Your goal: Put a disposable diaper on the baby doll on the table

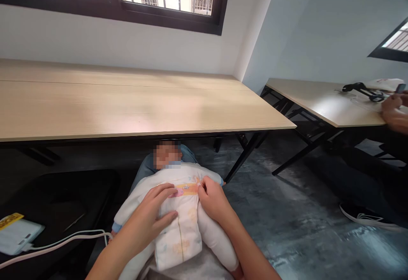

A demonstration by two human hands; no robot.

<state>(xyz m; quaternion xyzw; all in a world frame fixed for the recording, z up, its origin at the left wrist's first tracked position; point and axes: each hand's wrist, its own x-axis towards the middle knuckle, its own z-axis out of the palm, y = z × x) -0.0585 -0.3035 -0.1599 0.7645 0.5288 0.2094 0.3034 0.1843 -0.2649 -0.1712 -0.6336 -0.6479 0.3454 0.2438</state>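
Observation:
A small figure in white clothes (137,193) lies face up on my lap, its head towards the table; I cannot tell whether it is a doll. A white diaper (178,237), with a colourful waistband and a yellowish line down its middle, is over the clothes at the figure's waist and between its legs. My left hand (161,207) rests on the diaper's left side, fingers extended and apart. At the right end of the waistband, my right hand (211,195) is closed in a pinch on the diaper's edge. The fingertips partly hide that corner.
A light wooden table (134,106) stands just beyond the figure's head. On the left, a white device (21,235) with cables lies on a black seat (79,199). Another person's hands (395,110) are at a second table (306,95) on the right, near a black object (363,91).

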